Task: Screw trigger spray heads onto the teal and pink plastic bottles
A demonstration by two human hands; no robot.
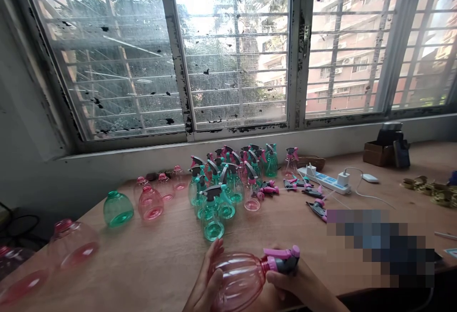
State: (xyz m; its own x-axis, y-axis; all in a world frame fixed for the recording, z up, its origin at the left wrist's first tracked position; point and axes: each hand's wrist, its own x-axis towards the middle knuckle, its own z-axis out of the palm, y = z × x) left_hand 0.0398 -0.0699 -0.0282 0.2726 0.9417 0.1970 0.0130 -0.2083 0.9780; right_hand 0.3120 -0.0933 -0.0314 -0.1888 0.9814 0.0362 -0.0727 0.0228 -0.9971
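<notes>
A clear pink spray bottle lies tilted on its side between my hands at the front of the table. My left hand wraps round the base end of its body, thumb on the near side. At the neck, my right hand grips the pink and grey trigger spray head, with the thumb near the pink collar. The head sits on the bottle's mouth; how tightly it is screwed cannot be seen. Ahead of my hands stands a green spray bottle with its head fitted, in front of a cluster of green and pink ones.
Headless bottles stand to the left, among them a green bottle and a large pink bottle. Loose spray heads lie right of the cluster. Behind them are a power strip with a cable and a cardboard box. A blurred patch hides the right front.
</notes>
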